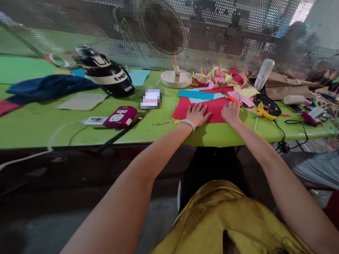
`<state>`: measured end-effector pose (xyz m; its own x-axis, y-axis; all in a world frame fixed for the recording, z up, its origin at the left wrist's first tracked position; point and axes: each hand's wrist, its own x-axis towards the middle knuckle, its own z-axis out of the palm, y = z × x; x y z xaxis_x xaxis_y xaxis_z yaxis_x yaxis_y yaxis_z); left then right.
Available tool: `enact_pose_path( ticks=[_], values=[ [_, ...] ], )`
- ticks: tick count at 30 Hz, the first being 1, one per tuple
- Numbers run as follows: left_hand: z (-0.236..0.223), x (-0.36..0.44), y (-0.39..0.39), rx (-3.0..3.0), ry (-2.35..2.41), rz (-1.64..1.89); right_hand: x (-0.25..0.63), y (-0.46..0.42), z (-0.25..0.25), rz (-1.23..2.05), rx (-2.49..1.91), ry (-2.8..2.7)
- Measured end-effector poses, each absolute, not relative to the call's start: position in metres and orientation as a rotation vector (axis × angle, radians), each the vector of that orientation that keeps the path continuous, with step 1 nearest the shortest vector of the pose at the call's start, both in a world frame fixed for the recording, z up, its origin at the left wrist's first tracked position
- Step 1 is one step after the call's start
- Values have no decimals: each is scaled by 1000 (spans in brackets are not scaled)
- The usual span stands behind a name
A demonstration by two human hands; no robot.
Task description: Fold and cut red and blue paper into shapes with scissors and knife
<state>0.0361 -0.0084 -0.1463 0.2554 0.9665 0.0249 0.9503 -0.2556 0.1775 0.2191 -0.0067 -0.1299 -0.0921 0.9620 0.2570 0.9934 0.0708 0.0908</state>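
A red sheet of paper (182, 107) lies on the green table, with a yellow edge peeking out under its near left corner. My left hand (196, 114) rests flat on it, fingers spread, a pale band round the wrist. At the sheet's right side my right hand (231, 112) is closed, its fingers curled down against the paper; what they grip, if anything, is hidden. Orange-handled scissors (233, 99) lie just beyond that hand. Across the sheet's far part are a blue paper strip (196, 94) and a light blue piece of paper (218, 95).
Behind the papers stand a fan (176, 79) and a heap of folded paper pieces (215, 77). A yellow glue gun (265, 112) and a clear bottle (264, 74) are on the right. Leftward are a phone (150, 98), a purple power socket (120, 117) and a black jug (113, 79).
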Motion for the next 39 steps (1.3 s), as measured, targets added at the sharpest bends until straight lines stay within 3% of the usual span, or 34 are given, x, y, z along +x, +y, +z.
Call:
enact_pose_path(
  ticks=[13,39],
  values=[
    [-147,-19,-23,2441,1882,88,235,-5,-138,-444,-1963,-2144],
    [-128,26,10,2545,1697,145,224,45,-137,-321,-1957,-2134]
  ],
)
